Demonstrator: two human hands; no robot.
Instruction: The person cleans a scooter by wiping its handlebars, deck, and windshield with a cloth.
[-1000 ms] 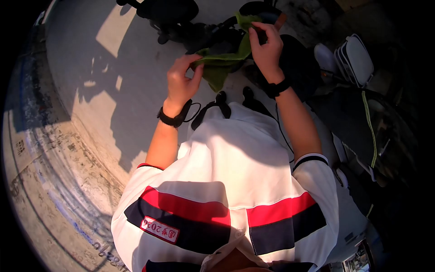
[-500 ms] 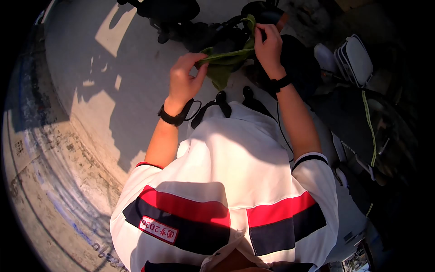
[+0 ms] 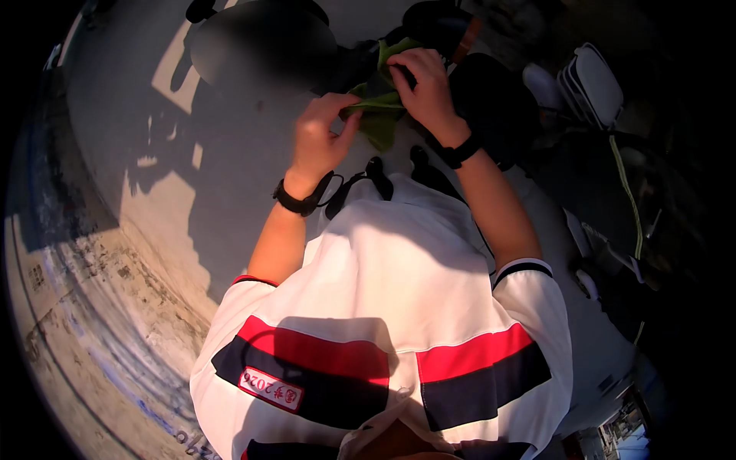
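Note:
A green cloth hangs between my two hands in the upper middle of the head view. My left hand pinches its near edge between thumb and fingers. On the other side, my right hand is closed on the cloth's upper part, with the thumb below the bent fingers. Part of the cloth sticks up past the right fingertips, and a loose flap droops below the hands. Both wrists wear black bands.
Dark objects stand beyond my hands, beside a blurred round shape. White-edged stacked items are at the upper right. A light strap lies over dark material. My black shoes are below the cloth.
My right hand has moved left and slightly down, nearer my left hand, and the cloth between them has gone from stretched to bunched. A blurred round shape now shows at the upper left.

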